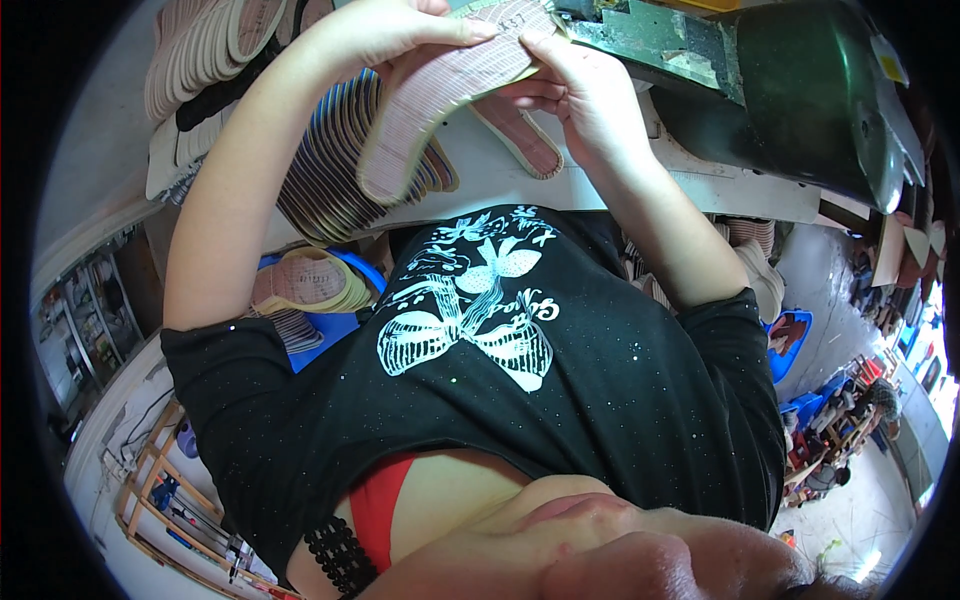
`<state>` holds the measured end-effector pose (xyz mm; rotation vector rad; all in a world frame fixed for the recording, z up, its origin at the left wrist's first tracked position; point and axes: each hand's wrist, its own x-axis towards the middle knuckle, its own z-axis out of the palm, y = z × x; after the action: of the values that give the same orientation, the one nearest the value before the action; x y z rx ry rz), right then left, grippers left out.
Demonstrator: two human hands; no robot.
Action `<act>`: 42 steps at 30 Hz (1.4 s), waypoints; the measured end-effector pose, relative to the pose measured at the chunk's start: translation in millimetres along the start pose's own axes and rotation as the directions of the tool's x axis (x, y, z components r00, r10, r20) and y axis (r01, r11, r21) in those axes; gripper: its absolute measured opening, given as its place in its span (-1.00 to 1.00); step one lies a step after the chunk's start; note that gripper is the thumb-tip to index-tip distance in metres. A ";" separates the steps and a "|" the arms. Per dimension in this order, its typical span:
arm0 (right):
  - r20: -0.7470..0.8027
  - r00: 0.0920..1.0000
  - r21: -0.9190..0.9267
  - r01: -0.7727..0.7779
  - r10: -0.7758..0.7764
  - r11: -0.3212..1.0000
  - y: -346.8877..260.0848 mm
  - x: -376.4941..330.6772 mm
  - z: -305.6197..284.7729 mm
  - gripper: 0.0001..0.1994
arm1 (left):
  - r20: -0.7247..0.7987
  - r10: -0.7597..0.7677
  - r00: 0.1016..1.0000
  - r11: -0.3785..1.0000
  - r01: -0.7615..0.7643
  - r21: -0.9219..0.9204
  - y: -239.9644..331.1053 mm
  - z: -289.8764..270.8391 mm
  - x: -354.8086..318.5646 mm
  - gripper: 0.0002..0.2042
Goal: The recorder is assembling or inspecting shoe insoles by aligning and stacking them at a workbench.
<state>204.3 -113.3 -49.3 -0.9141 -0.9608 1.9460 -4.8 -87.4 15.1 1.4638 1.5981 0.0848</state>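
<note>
A long curved shoe insole (425,115), pinkish with fine lines and a pale edge, is held up at the top of the view. My left hand (430,30) grips its left side, thumb lying on the upper face. On the opposite edge, my right hand (585,95) pinches it between thumb and fingers. Beneath the right hand a second insole (525,140) of similar colour shows in part; whether it rests on the table or is held I cannot tell. Left of the held insole, a fanned row of dark-edged insoles (325,165) lies on the white table (480,190).
A dark green machine (810,95) stands at the right, its arm (660,45) reaching toward my right hand. More stacked insoles (215,60) sit at the far left. Below the table edge, a blue container (335,325) is beside further insoles (305,280). Other people work in the right background.
</note>
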 end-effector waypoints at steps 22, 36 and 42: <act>0.108 0.994 -0.359 0.062 -0.024 0.931 2.7 -31.3 -38.3 -0.80 | -0.198 -0.090 0.976 0.936 0.015 -0.352 8.8 57.7 -10.6 -0.54; 0.110 0.979 -0.302 0.195 -0.169 0.933 11.0 -22.6 -18.0 -0.70 | -0.443 0.067 0.894 0.984 0.015 0.180 57.5 -4.0 -24.5 -0.45; 0.392 0.907 -0.340 -0.013 0.154 0.940 25.7 -52.4 1.1 -0.71 | -0.178 -0.030 0.984 0.999 0.022 -0.043 51.6 -38.1 -52.4 -0.45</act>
<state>218.8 -169.3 -57.1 -0.7395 -1.5561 2.1390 1.1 -95.5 97.3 1.4361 1.7487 0.2386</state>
